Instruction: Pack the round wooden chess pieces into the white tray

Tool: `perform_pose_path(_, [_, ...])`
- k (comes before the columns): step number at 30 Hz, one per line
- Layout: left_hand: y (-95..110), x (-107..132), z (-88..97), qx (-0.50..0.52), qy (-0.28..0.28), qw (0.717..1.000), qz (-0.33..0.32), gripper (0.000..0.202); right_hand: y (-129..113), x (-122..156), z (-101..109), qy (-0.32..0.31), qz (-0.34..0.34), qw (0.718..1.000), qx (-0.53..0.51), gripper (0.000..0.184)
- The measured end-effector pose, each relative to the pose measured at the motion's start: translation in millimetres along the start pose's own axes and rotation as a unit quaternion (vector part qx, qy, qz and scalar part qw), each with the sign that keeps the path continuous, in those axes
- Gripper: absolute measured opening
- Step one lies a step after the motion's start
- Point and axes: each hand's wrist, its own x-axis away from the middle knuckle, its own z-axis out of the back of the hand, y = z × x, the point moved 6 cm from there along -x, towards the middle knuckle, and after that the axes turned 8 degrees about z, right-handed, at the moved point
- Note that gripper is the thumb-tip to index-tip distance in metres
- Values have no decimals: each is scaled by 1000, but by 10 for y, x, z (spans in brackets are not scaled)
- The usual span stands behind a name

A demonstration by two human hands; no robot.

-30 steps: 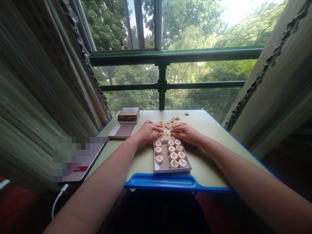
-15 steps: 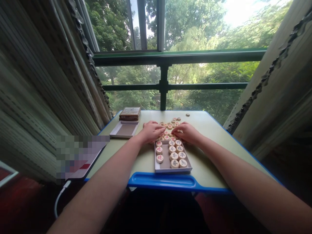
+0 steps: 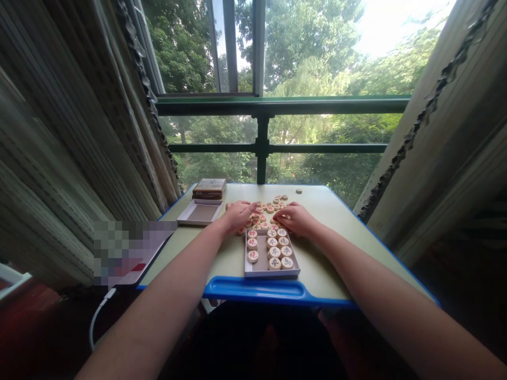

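Several round wooden xiangqi pieces (image 3: 270, 209) with red or black characters lie in a loose heap on the table. My left hand (image 3: 238, 214) is over the heap's left side, fingers stretched out and holding nothing I can see. From the right, my right hand (image 3: 295, 217) has its thumb and fingers closed at the edge of one xiangqi piece (image 3: 273, 221), partly hidden by the fingertips. Nearer to me sits a shallow box tray (image 3: 261, 272). Red pieces (image 3: 252, 256) stand along its left side, and two columns of black pieces (image 3: 274, 263) fill its right side.
A second shallow tray (image 3: 199, 212) and a stack of brown boxes (image 3: 209, 188) are at the back left. One lone piece (image 3: 299, 191) lies near the far edge. A blurred-out flat device (image 3: 138, 264) with a white cable (image 3: 95, 316) rests at the left. Curtains (image 3: 443, 121) flank the window.
The view has tilted and shifted slightly. My left hand has spread a little from the pieces, while my right fingers have closed at a piece. The pieces in the tray are unchanged.
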Motion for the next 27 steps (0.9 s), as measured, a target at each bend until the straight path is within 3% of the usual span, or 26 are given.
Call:
perform_pose_path(5, [21,21,-55,-1,-18,1000,-10,53,-61,19,-10,-29,-2,1000,-2,28])
perform_pose_path(10, [9,34,-49,5,2,1000,-23,52,-75,73,65,-26,-8,1000,-13,21])
perform_pose_path(13, [14,50,-66,-3,-15,999,-33,52,-84,96,86,-32,8,999,-17,19])
perform_pose_path(17, [40,60,-111,-20,-45,997,-53,53,-77,107,101,-30,-20,999,-4,20])
perform_pose_path(27, [80,25,-104,-17,-36,998,-58,55,-14,23,31,-16,-56,998,19,28])
